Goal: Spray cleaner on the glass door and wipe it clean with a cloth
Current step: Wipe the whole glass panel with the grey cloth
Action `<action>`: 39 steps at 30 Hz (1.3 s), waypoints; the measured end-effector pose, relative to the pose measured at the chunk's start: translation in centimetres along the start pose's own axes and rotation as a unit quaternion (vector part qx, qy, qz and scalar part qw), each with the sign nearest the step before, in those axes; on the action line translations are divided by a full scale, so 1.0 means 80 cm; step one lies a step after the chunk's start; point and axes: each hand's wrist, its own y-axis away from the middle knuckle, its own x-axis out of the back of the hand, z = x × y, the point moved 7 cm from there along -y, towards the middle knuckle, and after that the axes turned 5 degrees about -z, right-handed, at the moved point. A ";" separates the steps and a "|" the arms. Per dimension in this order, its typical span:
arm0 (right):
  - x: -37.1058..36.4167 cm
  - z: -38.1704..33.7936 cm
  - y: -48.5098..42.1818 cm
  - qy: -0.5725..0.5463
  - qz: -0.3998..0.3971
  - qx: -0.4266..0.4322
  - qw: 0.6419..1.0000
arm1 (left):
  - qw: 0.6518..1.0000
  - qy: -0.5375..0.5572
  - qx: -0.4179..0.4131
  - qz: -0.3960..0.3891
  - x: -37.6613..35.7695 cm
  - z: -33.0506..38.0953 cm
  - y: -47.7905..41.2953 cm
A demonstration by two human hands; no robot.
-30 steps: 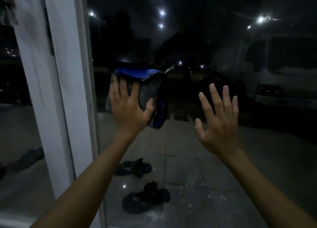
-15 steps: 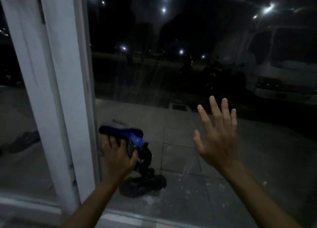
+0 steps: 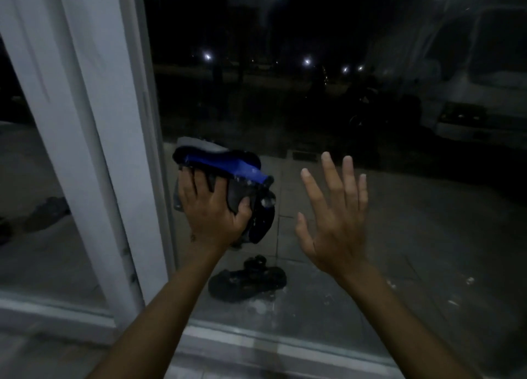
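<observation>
head view: left hand (image 3: 212, 210) grips cloth (image 3: 228, 176) against glass door (image 3: 313, 108); right hand (image 3: 335, 222) spread flat, holds nothing

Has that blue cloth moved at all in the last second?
Yes. Judged against the sandal outside, the cloth dropped almost onto it, then rose again. It now sits well above it, beside the white frame.

light: was dim, night outside | sources: small white lamps (image 3: 307, 62) beyond glass (image 3: 413, 207) flared into soft blobs | contrast: frame (image 3: 94, 122) was brightest, background was near black | glare: hazy smears showed on glass | focus: was soft, grainy throughout | distortion: frame bowed at left edge
</observation>
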 end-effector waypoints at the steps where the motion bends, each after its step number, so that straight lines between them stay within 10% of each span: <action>1: -0.007 -0.004 0.008 -0.001 -0.005 -0.003 1.000 | 1.000 0.003 -0.005 -0.012 -0.002 -0.005 0.024; 9: -0.020 0.011 0.040 0.026 -0.004 -0.012 1.000 | 0.995 -0.025 0.008 -0.093 -0.023 -0.038 0.164; 18: 0.013 0.059 0.028 0.006 0.035 -0.051 0.998 | 0.998 0.016 0.052 -0.029 -0.011 0.041 0.016; 39: 0.016 0.098 0.085 0.033 -0.008 -0.051 0.998 | 0.974 -0.030 -0.202 -0.100 -0.042 0.095 0.157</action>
